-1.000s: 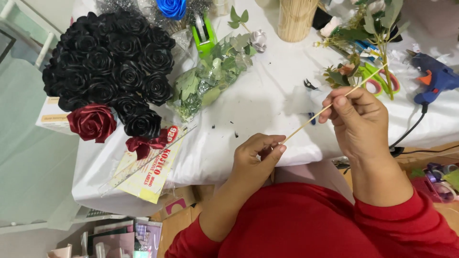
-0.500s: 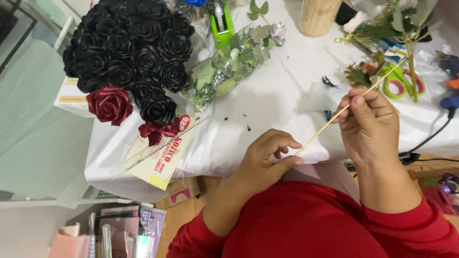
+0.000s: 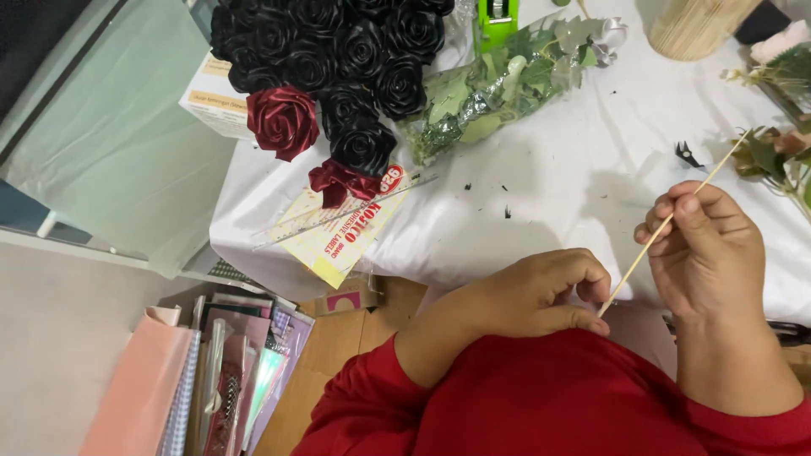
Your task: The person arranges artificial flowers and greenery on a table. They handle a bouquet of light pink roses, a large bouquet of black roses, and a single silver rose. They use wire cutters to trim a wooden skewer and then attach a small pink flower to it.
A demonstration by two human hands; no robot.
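The right hand (image 3: 705, 249) is closed around a thin wooden stick (image 3: 667, 224), gripping it near the middle; the stick slants over the edge of the white table (image 3: 574, 177). The left hand (image 3: 528, 295) is curled, its fingertips pinching the stick's lower end. Black roses (image 3: 338, 42) and one red rose (image 3: 283, 121) lie well apart, beside leafy greenery (image 3: 498, 84).

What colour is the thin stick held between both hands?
The stick is pale tan, like bare wood, seen in the head view.

Thin pale wooden skewer (image 3: 667, 221), matt; glossy satin-like black roses (image 3: 355, 51); white cloth tablecloth (image 3: 549, 211)
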